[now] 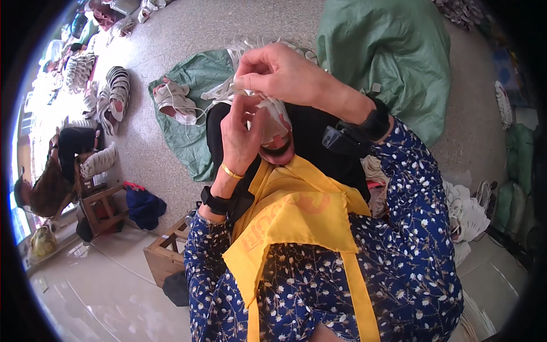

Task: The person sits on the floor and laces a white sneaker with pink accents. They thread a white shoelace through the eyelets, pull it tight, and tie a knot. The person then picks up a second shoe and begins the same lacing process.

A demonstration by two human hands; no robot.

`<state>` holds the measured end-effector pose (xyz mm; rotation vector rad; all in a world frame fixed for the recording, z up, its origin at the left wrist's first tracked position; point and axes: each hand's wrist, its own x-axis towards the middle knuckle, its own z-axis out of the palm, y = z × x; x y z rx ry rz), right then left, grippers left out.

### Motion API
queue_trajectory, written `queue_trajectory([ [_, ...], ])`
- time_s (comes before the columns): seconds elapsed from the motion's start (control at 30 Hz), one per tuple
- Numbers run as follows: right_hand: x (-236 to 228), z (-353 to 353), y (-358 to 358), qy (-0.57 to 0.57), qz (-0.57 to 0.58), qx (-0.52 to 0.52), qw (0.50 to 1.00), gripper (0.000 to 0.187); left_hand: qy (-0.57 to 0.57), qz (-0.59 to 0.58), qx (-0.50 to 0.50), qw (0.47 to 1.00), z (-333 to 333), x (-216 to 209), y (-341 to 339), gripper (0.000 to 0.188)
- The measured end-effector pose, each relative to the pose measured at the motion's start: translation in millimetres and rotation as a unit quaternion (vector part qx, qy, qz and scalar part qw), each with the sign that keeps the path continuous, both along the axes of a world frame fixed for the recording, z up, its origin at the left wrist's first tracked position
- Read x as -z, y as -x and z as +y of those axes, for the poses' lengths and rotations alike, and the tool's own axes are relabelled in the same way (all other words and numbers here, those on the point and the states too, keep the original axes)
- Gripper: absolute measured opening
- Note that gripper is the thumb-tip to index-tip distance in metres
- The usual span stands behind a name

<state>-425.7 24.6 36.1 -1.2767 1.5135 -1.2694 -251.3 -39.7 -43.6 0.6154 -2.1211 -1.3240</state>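
The shoe [276, 130] is rested at the apron's [288, 214] far edge. The left hand [241, 135] is curled beside it, the right hand [280, 74] bent just beyond; whether anything is gripped cannot be told.

I see this from my own head: the left of two wide fisheye cameras worn side by side, looking steeply down over my chest and lap. My yellow apron [296, 219] sits just below the centre, seen from above at close range. My left hand [242, 134] and right hand [282, 71] come up near the lens, just beyond the apron. Past it, the speckled floor [176, 28] spreads farther off. Well to the left of the apron, another person [48, 185] shows small and tipped sideways, close to the bending rim. The picture is upright and unmirrored, so left of the apron is my left; a dark round border closes the corners.
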Motion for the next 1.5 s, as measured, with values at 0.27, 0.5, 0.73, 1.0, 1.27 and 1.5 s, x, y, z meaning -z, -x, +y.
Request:
queue_trajectory([
  [0.27, 4.5, 7.4, 2.7, 0.021, -0.038, 0.016, 0.999, 0.017, -0.053, 0.007, 0.056, 0.997, -4.4, 7.9, 1.1, 0.014],
  [0.5, 25.8, 34.6, 6.7, -0.032, -0.256, 0.076, 0.963, 0.027, -0.190, 0.038, 0.041, 0.980, -11.3, 10.7, -16.1, 0.009],
  [0.73, 73.8, 123.3, 38.2, -0.160, -0.141, 0.105, 0.971, 0.023, -0.273, 0.077, -0.021, 0.959, -55.8, 10.7, -73.3, 0.010],
  [1.0, 100.6, 337.9, 188.7, -0.082, -0.348, 0.356, 0.863, 0.018, -0.300, 0.102, -0.270, 0.909, -165.9, 23.3, -296.6, 0.009],
  [1.27, 79.3, 190.8, 79.9, -0.136, -0.033, 0.253, 0.957, 0.019, 0.095, -0.121, -0.163, 0.975, -75.1, -7.1, -133.3, 0.022],
  [1.5, 56.7, 86.5, 3.3, -0.094, 0.030, 0.133, 0.986, 0.019, 0.261, -0.091, -0.040, 0.960, -48.1, 4.7, -26.7, 0.018],
])
